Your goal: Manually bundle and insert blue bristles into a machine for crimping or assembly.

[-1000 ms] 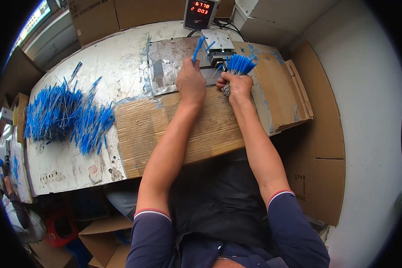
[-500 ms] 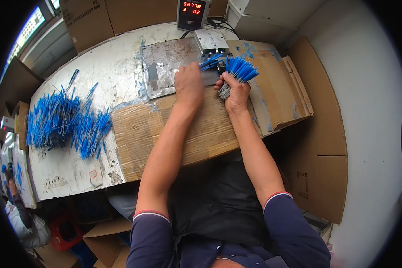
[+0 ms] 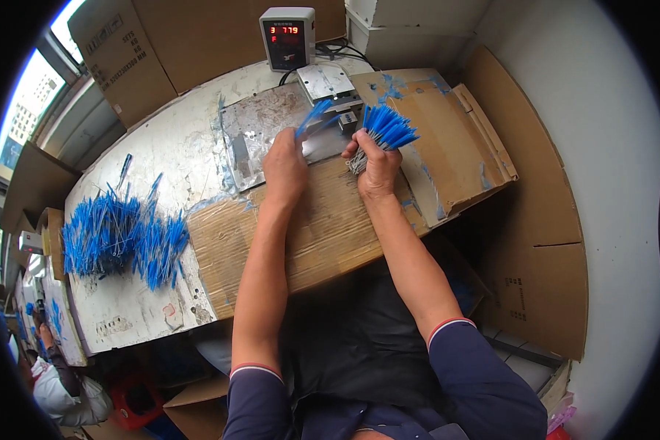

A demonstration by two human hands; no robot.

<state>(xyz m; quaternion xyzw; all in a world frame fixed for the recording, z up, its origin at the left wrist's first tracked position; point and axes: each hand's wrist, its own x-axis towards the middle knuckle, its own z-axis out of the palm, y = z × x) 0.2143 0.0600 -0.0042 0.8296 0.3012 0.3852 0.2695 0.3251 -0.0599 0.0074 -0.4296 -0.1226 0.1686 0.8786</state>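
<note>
My right hand is closed round a thick bundle of thin wire brushes, their blue bristle ends fanning out at the top and looped wire ends showing below the fist. My left hand pinches a few more blue wire brushes, slightly smeared by motion, over a worn metal plate. Between the hands, at the far side, sits a small metal device with a dark block on its front. A big heap of the same brushes lies at the left, beside a smaller heap.
A display box with red digits stands behind the device, cables next to it. Flattened cardboard covers the table's front edge. More cardboard lies at the right, near a white wall. A pen lies behind the heap.
My left hand has drawn back leftward from the device, the brushes in it now pointing up. The right hand keeps its bundle. The display's digits differ, and the whole view has shifted.
</note>
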